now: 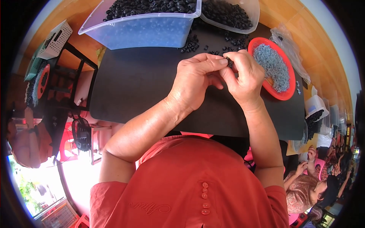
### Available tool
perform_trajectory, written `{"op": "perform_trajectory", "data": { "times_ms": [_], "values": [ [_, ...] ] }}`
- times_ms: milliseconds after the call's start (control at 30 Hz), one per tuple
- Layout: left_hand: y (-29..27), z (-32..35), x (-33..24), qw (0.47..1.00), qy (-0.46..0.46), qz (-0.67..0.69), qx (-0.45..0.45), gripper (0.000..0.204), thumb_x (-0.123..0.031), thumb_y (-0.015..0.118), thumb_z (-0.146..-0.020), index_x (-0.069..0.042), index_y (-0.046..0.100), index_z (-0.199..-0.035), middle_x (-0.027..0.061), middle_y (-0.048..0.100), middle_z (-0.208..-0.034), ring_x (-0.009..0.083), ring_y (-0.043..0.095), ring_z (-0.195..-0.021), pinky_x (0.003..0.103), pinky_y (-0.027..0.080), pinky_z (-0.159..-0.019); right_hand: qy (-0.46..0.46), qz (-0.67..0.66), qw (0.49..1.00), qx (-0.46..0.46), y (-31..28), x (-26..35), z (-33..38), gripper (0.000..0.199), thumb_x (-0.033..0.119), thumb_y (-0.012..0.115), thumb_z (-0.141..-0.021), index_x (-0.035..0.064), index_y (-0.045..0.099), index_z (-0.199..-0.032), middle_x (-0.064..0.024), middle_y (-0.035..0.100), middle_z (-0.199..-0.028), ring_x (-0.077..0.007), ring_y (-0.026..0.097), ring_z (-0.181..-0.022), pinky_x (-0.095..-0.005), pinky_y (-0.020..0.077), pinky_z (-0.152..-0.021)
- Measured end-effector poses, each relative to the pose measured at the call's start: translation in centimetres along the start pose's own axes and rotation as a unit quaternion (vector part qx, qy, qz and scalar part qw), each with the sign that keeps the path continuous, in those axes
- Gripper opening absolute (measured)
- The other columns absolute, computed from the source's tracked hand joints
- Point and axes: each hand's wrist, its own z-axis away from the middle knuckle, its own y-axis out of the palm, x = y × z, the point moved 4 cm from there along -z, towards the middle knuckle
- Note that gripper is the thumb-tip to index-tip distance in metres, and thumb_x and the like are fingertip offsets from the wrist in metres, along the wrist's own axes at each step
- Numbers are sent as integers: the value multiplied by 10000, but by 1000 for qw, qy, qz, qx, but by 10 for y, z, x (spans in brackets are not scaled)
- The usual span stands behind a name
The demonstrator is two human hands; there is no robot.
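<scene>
Over the black table, my two hands meet fingertip to fingertip. A small black ring-like part is pinched between the fingers of my right hand, and the thumb and forefinger of my left hand press against it. Its far side is hidden by my fingers. Right of my right hand stands a red round tray holding many tiny pale blue-grey pieces. Loose black parts lie scattered on the table beyond my hands.
A large clear bin full of black parts stands at the far left; a second clear tub holds more. A crumpled plastic bag lies beyond the tray. Other people sit at both sides, near a white basket and a white tub.
</scene>
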Motion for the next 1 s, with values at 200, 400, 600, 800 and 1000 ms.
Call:
{"op": "perform_trajectory", "data": {
  "times_ms": [200, 400, 600, 800, 1000],
  "values": [
    [-1, 13, -29, 990, 124, -58, -41, 178, -84, 622, -897, 71, 637, -983, 140, 661, -876, 234, 644, -789, 344, 506, -671, 100, -124, 986, 52, -12, 4, -8, 278, 43, 775, -774, 4, 663, -1026, -21, 609, -730, -73, 557, -619, -252, 433, -542],
    [31, 20, -145, 760, 460, -458, -35, 124, -31, 675, -829, -4, 731, -936, 113, 674, -865, 189, 622, -705, 259, 481, -599, 316, -314, 888, -117, -56, -17, -18, 112, 55, 673, -888, -23, 681, -968, -38, 652, -774, -67, 551, -640, -190, 373, -569],
    [16, -9, -165, 577, 568, -572, -130, 173, -42, 736, -744, 9, 710, -907, 94, 663, -794, 180, 620, -700, 320, 510, -654, 339, -297, 891, -58, -73, -29, -16, 98, 80, 683, -882, 0, 681, -937, -10, 632, -749, -49, 523, -619, -187, 340, -540],
    [32, -37, -37, 467, 492, -733, 50, 211, 31, 593, -724, 16, 627, -932, 170, 610, -921, 333, 564, -876, 410, 505, -777, 350, -230, 908, 20, -75, -83, -4, 75, 95, 678, -884, 30, 684, -921, 27, 631, -769, -30, 509, -613, -190, 334, -525],
    [6, -115, -15, 250, 304, -918, -48, 318, -147, 602, -763, 66, 585, -999, 233, 578, -991, 350, 522, -935, 381, 485, -797, 363, -242, 900, 11, -72, -103, 14, 58, 96, 693, -879, 44, 683, -905, 33, 623, -755, -25, 505, -614, -190, 331, -517]
  ]
}}
